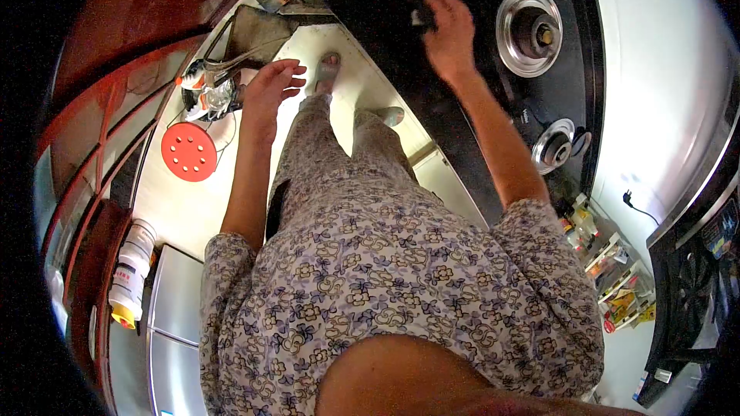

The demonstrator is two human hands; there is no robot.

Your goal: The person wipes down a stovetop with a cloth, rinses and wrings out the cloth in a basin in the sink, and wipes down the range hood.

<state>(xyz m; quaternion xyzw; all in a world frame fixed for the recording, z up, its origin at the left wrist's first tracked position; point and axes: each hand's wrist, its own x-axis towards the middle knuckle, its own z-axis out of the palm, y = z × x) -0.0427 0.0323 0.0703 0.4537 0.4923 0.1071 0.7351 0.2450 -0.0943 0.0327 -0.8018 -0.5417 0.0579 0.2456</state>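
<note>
Black, glossy counter (pixel 408 54) runs along the right, with two round metal burners (pixel 532 31) on it. Over its far part the right hand (pixel 451 35) bends its fingers at a blurred dark item (pixel 422 6); whether it grips that is unclear. The left hand (pixel 268 92), fingers loosely spread, holds nothing above the pale floor (pixel 154 204). White tubs (pixel 131 273) lie near left, contents hidden; a rack (pixel 620 285) near right contains bottles and packets.
</note>
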